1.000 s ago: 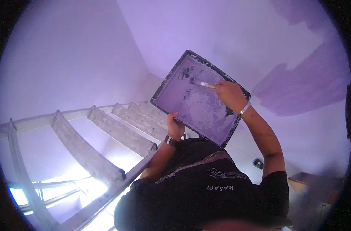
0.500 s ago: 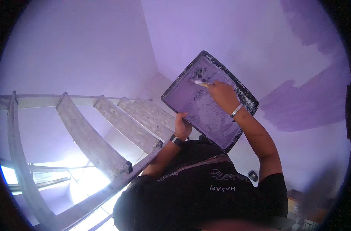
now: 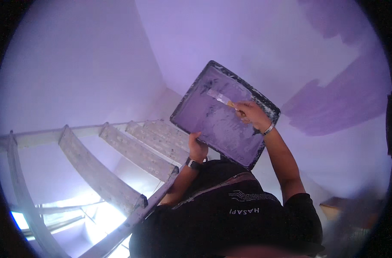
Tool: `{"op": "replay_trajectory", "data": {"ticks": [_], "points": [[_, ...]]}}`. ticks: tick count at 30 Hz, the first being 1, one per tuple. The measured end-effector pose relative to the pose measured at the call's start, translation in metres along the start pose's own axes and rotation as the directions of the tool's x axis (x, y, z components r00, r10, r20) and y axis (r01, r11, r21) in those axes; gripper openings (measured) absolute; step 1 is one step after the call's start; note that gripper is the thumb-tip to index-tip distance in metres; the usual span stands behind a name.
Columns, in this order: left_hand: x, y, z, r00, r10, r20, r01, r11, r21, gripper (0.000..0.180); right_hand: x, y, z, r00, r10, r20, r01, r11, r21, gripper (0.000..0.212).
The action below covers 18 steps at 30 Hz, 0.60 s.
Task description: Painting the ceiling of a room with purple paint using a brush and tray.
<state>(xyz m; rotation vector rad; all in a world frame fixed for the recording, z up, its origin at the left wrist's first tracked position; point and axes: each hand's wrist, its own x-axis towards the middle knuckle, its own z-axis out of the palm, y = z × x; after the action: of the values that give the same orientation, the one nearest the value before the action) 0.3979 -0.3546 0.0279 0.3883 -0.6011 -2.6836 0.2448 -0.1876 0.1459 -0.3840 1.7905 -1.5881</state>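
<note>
Head view: left hand (image 3: 198, 147) grips a black paint tray (image 3: 267, 106) by its near edge, thumb at the rim. Right hand (image 3: 252, 116) is closed around a paintbrush (image 3: 222, 99), bristles over the tray's purple-coated interior; contact unclear.

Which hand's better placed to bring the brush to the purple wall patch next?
Right hand, probably: it holds the brush and sits nearer the purple patch; the left hand grips the tray by its edge.

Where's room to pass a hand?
Apparent openings: between the ladder steps, and between the right forearm and the dark purple wall patch; depth unclear. Crowded: over the tray, right hand and brush; along its near edge, left hand and shirt.
</note>
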Motion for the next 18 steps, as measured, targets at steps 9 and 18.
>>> {"op": "replay_trajectory", "data": {"ticks": [9, 18], "points": [[0.001, -0.027, -0.006, 0.987, 0.152, -0.046, -0.140, 0.970, 0.197, 0.039, -0.079, 0.064, -0.101, 0.945, -0.217, -0.244, 0.322, 0.747, 0.582, 0.027], [0.014, -0.021, 0.029, 0.994, 0.087, -0.061, -0.085, 0.996, 0.031, 0.043, -0.121, 0.025, -0.236, 0.680, -0.121, -0.723, 0.556, 0.727, 0.402, 0.016]]}}
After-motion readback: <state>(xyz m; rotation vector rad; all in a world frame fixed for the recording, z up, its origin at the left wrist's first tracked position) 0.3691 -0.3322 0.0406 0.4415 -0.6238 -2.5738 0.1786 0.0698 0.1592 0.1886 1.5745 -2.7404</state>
